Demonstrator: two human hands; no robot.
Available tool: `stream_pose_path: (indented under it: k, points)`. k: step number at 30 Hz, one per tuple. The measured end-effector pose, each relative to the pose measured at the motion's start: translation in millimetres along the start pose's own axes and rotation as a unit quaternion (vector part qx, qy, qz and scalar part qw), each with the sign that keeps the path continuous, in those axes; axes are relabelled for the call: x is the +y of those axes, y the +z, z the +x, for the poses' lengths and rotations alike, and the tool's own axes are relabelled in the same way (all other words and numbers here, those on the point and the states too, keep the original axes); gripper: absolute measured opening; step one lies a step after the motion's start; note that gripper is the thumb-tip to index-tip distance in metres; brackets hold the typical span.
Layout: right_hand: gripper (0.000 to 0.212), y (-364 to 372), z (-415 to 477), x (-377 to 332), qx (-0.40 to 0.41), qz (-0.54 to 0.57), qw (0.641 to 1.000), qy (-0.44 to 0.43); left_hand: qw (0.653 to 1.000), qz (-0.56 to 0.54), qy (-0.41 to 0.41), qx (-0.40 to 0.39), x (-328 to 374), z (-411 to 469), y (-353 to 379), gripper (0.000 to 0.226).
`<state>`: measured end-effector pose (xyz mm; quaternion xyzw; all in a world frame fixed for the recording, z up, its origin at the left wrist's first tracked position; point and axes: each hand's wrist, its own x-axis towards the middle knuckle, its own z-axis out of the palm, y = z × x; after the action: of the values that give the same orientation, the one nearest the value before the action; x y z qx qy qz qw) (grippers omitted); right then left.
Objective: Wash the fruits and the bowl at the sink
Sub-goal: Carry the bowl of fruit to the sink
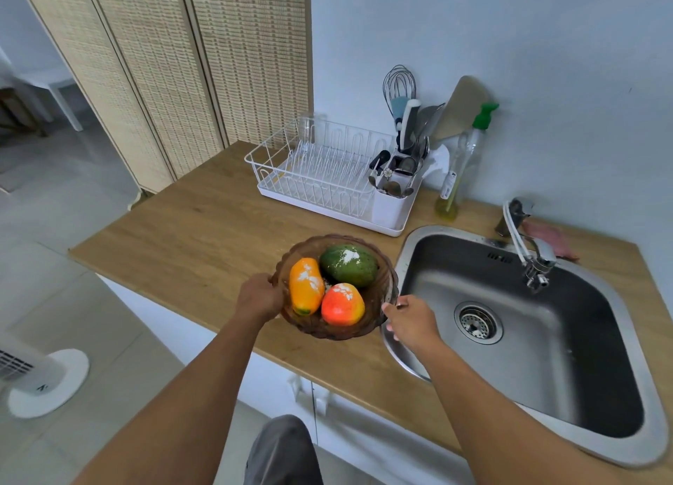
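Still at the very start here, nothing wet yet. Closest in: both hands clamped on the bowl, one per side. Left hand wrapped round the left rim, fingers curled under and mostly hidden. Right hand pinching the right rim, thumb on top, fingertips peeking out below. Hard to say whether the bowl rests on the worktop or hangs just above it, right at the front edge and just beside the sink.

Inside the bowl: three fruits, all dusted with some white powdery stuff. Orange fruit on the left, red fruit at the front, green fruit at the back, all touching each other.

Sink to the right looks dry, drain strainer in place, tap over the far side, no water running as far as visible.

So, probably the carry-over step. Next move likely calls for swinging the bowl right over the sink rim, kept level so the fruits don't roll out, then freeing one hand for the tap.

Further back: dish rack looking empty, good landing spot later, plus a soap bottle by the wall.
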<state>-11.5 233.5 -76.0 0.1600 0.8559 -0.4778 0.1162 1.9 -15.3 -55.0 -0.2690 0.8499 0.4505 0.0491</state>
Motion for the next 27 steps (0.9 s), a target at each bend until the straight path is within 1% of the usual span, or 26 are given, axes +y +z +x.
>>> stream_pose_path:
  k: [2,5,8,11,13,16,19,23,27]
  points:
    - [0.016,3.9,0.0,-0.7,-0.012,0.033,0.999,0.016,0.999,-0.046,-0.027,-0.007,-9.2,9.0,4.2,0.023]
    - [0.012,8.5,0.8,0.6,-0.014,0.069,0.997,0.026,0.997,-0.069,-0.044,-0.010,-23.5,25.5,10.6,0.018]
    - [0.009,6.1,-1.0,1.8,-0.002,0.067,0.997,0.022,0.994,-0.100,-0.052,-0.010,-7.5,2.6,4.3,0.010]
    - [0.009,-0.5,-3.7,1.3,-0.001,0.065,0.998,0.013,0.988,-0.143,-0.064,-0.011,5.1,-12.0,2.0,0.011]
    - [0.011,-6.7,-4.8,1.3,-0.001,0.059,0.998,0.012,0.987,-0.145,-0.064,-0.009,10.3,-15.9,3.6,0.014]
    - [0.018,-21.4,-8.2,0.5,0.010,0.062,0.998,0.012,0.985,-0.160,-0.063,-0.013,20.1,-22.1,8.1,0.018]
    - [0.015,-39.0,-11.4,1.7,0.019,0.056,0.998,0.005,0.985,-0.163,-0.051,-0.012,30.9,-27.1,13.5,0.015]
    - [0.014,-64.3,-16.8,9.9,0.033,0.057,0.998,0.015,0.987,-0.160,-0.025,-0.016,45.6,-34.2,27.6,0.019]
    - [0.008,-86.8,-23.0,21.3,0.043,0.086,0.995,0.030,0.987,-0.156,0.000,-0.027,63.1,-44.1,44.7,0.015]
